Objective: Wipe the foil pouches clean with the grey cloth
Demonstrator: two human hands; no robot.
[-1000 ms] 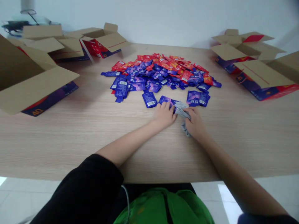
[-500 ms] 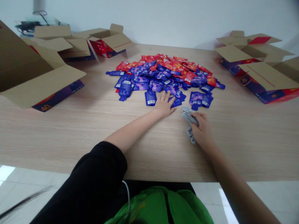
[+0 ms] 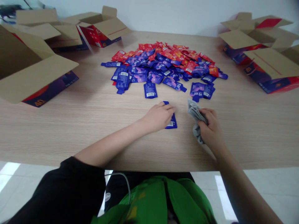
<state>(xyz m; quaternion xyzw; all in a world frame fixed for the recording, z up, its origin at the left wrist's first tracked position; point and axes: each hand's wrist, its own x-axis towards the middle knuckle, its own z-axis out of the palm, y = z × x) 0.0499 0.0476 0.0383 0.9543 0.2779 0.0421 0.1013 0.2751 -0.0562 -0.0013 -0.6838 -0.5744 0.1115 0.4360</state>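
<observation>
My left hand is over a blue pouch on the table, fingers curled onto it and covering its middle. The pouch's printed end with a white label shows beside the fingers. In my right hand is a crumpled grey cloth, pinched between thumb and fingers just above the tabletop. Beyond both hands spreads a heap of pouches: blue ones at the front, red ones behind. A single blue pouch lies at the heap's near edge, and a small blue group rests to its right.
On the left, an open carton stands near, with more open cartons behind it. At the right are further open cartons. The wooden table ends at its front edge by my body; a white wall rises behind.
My left hand has moved from the heap's front edge towards me, bringing a blue pouch with it. My right hand still holds the cloth. The view has tilted down slightly.
</observation>
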